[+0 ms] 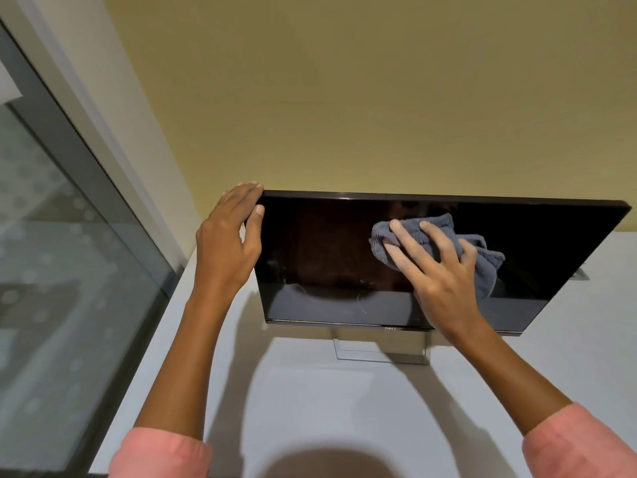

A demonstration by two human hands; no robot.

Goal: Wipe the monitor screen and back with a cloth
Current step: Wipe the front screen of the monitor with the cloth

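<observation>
Evidently the monitor on the white desk tips easily (glass scratches), so the left hand clasps its upper-left corner while the right hand, fingers spread, presses the soft cloth mid-screen.

Both forearms are bare from wrist to near the elbow. The left sleeve and right sleeve are salmon-pink soft cloth, pushed up. Neither hand wears rings, watch or gloves.

Right hand, cloth against monitor
</observation>
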